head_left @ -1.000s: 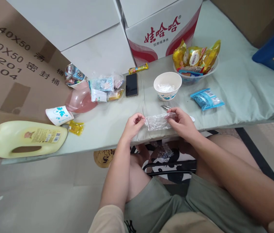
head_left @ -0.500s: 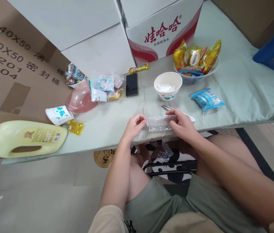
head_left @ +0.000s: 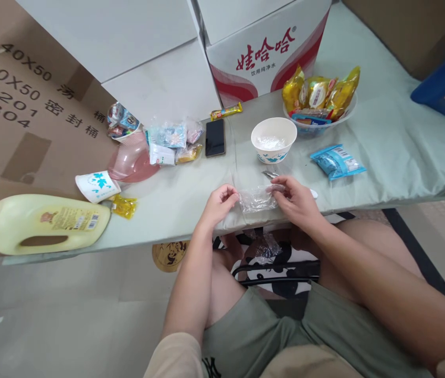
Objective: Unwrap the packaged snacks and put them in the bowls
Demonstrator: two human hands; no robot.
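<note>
Between my hands, at the table's front edge, a crinkled piece of clear plastic film (head_left: 257, 200) is stretched. My left hand (head_left: 220, 206) pinches its left end between thumb and fingers. At the other end my right hand (head_left: 298, 202) has its fingers closed on the film. A tool with a metal tip (head_left: 269, 174) and a white handle lies under and behind my right hand, mostly covered by it. Just beyond stands a white paper bowl (head_left: 273, 156) with blue leaf prints, crumpled clear plastic inside it.
A blue packet (head_left: 337, 161) and a bowl of yellow-wrapped snacks (head_left: 319, 100) stand right. A black phone (head_left: 215, 138), small packets (head_left: 169, 137), a tipped paper cup (head_left: 97, 186) and a yellow jug (head_left: 45, 223) lie left. White boxes (head_left: 159, 79) line the back.
My right hand has shifted slightly, and the film between my hands hangs a little differently. My left hand is nearly still. The other things stay in place.
</note>
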